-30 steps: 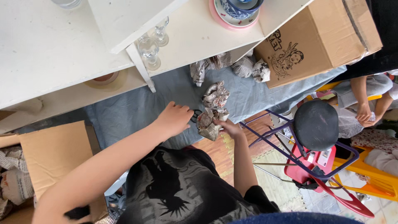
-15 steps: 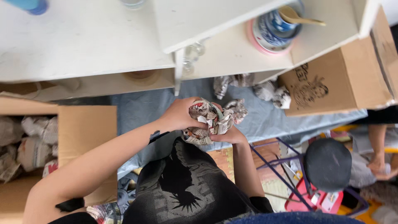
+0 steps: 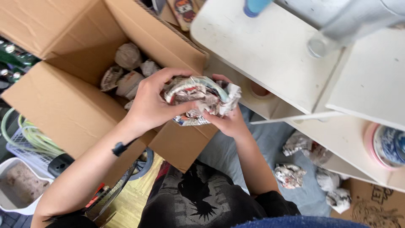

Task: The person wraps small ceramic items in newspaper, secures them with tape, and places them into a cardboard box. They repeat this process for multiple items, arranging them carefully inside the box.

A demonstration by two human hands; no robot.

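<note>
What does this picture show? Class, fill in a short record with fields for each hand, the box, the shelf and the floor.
left hand: grips the crumpled newspaper-wrapped bundle from the left
right hand: supports the bundle from below
box: open brown cardboard box holding several paper-wrapped lumps
shelf: white wooden shelf unit with a blue patterned bowl
floor: more wrapped lumps on grey cloth

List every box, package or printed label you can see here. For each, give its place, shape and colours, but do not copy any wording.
Open cardboard box: upper left, large, brown, flaps up, holding paper-wrapped bundles.
Second cardboard box: bottom right corner, brown, with a dark line drawing on its side.
Newspaper-wrapped bundle: centre, crumpled, grey with colour print, held between left hand and right hand.
Printed card: top centre, behind the box flap, partly hidden, colourful.
</note>
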